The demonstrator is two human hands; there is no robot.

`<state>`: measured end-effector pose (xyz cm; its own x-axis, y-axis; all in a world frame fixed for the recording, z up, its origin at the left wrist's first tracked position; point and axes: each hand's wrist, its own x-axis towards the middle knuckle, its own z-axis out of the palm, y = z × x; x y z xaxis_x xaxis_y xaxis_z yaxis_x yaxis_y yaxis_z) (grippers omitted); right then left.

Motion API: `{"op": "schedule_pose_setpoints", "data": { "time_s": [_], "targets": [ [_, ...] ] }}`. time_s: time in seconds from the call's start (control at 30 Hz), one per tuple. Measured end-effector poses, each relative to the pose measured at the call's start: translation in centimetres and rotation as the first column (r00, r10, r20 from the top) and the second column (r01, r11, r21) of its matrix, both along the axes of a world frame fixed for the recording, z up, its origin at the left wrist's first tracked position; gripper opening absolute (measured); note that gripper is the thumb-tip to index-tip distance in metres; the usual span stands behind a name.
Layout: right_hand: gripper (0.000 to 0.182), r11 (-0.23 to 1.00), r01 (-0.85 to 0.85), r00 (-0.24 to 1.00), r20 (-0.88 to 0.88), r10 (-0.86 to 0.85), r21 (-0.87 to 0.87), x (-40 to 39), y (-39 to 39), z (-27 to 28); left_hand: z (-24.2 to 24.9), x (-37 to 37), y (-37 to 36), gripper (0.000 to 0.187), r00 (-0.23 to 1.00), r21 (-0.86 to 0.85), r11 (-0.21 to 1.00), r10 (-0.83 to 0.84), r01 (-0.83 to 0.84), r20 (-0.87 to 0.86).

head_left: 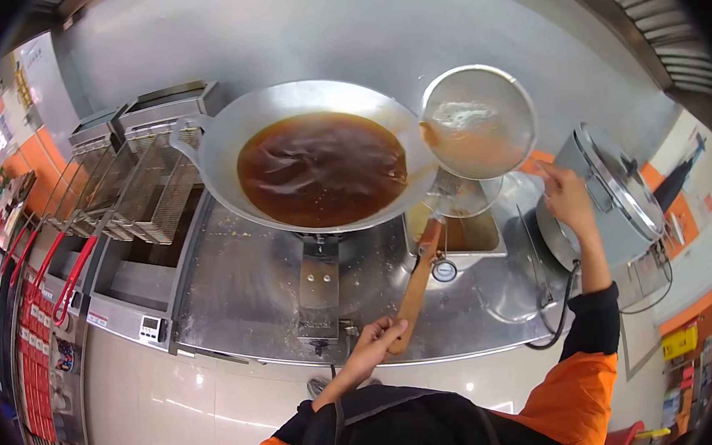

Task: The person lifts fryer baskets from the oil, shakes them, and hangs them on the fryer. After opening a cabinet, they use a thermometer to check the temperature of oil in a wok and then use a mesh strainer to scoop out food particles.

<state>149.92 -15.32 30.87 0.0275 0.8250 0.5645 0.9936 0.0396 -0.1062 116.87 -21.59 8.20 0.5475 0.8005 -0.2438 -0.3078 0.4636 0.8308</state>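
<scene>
My left hand (372,348) is closed round the lower end of a wooden handle (416,297). The handle runs up towards a round, fine-mesh strainer (480,121), raised beside the right rim of a large wok (222,170). Brown liquid (322,168) fills the wok's middle. Brown residue marks the strainer's left edge. To the strainer's lower right is my right hand (569,201), its fingers drawn together; what they pinch, if anything, I cannot make out. Below the strainer, a rectangular metal pan (496,243) contains brown liquid. A dial thermometer (444,270) is at the pan's front edge.
Fryer baskets (149,193) with red handles (76,274) are at the left, above a fryer with a small timer (152,327). A large lidded metal pot (596,191) stands at the right. A dark hose (565,310) curves over the steel counter's (245,298) front edge.
</scene>
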Motion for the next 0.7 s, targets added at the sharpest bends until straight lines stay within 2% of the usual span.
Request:
{"op": "schedule_pose_setpoints", "data": {
  "time_s": [0.1, 0.2, 0.27, 0.43, 0.6, 0.7],
  "targets": [
    [0.029, 0.972, 0.232, 0.973, 0.021, -0.232, -0.041, -0.5, -5.6, 0.4, 0.1, -0.2, 0.1, 0.023, 0.999, -0.072, 0.997, -0.039, 0.037, -0.026],
    [0.039, 0.953, 0.254, 0.902, 0.315, -0.295, 0.165, 0.8, -8.7, -4.2, 0.1, -0.3, 0.0, 0.025, 0.998, -0.076, 0.997, -0.029, 0.026, -0.049],
    [0.047, 0.947, 0.290, 0.859, 0.399, -0.321, 0.139, 1.3, -10.3, -7.3, 0.8, -0.1, -0.1, 0.026, 0.998, -0.078, 0.997, -0.015, 0.011, -0.054],
    [0.054, 0.960, 0.220, 0.826, 0.490, -0.279, 0.175, 3.2, -12.4, -13.5, 0.6, 0.0, -0.1, 0.027, 0.999, -0.082, 0.997, -0.004, 0.000, -0.052],
    [0.053, 0.974, 0.175, 0.826, 0.515, -0.226, 0.147, 4.2, -13.2, -16.4, -0.4, 0.0, 0.0, 0.026, 0.999, -0.069, 0.998, -0.006, 0.003, -0.047],
    [0.051, 0.981, 0.149, 0.839, 0.510, -0.191, 0.124, 4.3, -13.0, -16.8, 0.6, 0.2, -0.2, 0.024, 0.996, -0.076, 0.997, 0.029, -0.035, -0.080]
  ]
}}
